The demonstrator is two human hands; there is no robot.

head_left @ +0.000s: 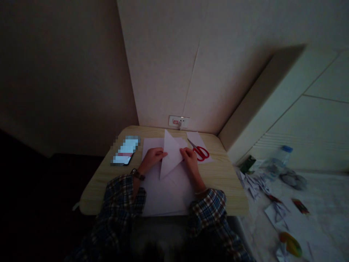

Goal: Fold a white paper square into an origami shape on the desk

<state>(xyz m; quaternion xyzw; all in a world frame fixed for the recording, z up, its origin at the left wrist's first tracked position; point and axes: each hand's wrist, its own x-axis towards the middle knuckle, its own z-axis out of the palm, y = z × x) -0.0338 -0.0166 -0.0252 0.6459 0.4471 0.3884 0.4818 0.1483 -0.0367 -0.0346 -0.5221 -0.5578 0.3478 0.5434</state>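
Note:
A white sheet of paper folded into a triangle (171,154) is held up over the table between my two hands. My left hand (154,157) pinches its left edge, thumb in front. On the other side my right hand (189,155) grips the right corner with closed fingers. Beneath them lie larger white paper sheets (160,198), partly covered by my forearms. Just right of my right hand, red-handled scissors (201,152) rest with blades slightly apart on a small piece of white paper (194,135).
A phone with a lit, blurred screen (127,150) lies at the left of the wooden table (226,182). A wall socket (179,121) with a plug sits behind the table. To the right, a lower surface holds paper scraps (253,183) and a blue-capped plastic bottle (282,156).

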